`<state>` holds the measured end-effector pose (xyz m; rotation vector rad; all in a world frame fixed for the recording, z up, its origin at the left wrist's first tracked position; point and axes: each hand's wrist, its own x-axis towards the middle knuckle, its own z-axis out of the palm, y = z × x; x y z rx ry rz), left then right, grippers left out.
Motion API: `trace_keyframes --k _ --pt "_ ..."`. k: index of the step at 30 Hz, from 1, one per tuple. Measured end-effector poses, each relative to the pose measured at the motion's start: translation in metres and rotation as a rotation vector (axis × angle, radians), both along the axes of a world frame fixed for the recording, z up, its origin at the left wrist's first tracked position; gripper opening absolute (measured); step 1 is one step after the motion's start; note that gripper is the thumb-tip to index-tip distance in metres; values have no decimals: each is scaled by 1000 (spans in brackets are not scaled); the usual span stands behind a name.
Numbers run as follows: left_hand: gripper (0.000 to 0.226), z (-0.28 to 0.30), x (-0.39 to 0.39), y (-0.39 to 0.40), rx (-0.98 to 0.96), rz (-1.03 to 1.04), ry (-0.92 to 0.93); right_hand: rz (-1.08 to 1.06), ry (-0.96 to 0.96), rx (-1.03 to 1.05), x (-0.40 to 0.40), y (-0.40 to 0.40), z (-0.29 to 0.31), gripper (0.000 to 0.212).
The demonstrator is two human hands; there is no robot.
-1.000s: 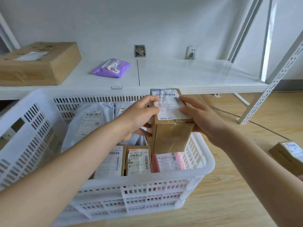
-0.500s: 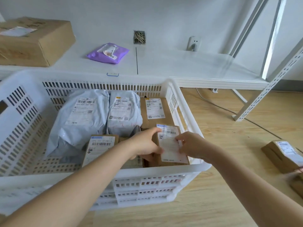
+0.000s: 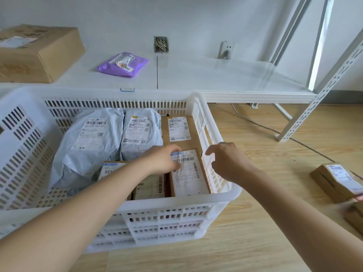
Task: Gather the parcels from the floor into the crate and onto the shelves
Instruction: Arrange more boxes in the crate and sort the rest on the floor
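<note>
Presently the left hand (image 3: 164, 160) rests loosely curled fingers on a brown parcel (image 3: 188, 173) lying in the crate (image 3: 222, 201), lower centre; the right hand (image 3: 228, 161) hovers released beside it. Placement looks complete. Next, two floor parcels (image 3: 336, 180) at right edge await collection. Farther up, the shelf (image 3: 216, 79) holds two.

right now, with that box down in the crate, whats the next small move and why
Probably lift the left hand off the box, which already lies flat in the crate. The right hand is free and open, and another box waits on the floor to its right.
</note>
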<state>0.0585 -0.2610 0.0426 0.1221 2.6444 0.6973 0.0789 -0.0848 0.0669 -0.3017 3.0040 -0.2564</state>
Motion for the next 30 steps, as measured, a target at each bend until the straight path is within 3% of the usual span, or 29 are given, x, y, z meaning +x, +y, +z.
trace_keyframes --k 5,15,30 --pt "40 23 0 33 -97 -20 168 -70 63 -3 0 38 7 43" --pt "16 38 -3 154 -51 14 393 -193 90 31 14 168 13 37" --pt "20 5 -10 376 -79 69 321 -278 -68 8 19 409 -14 34"
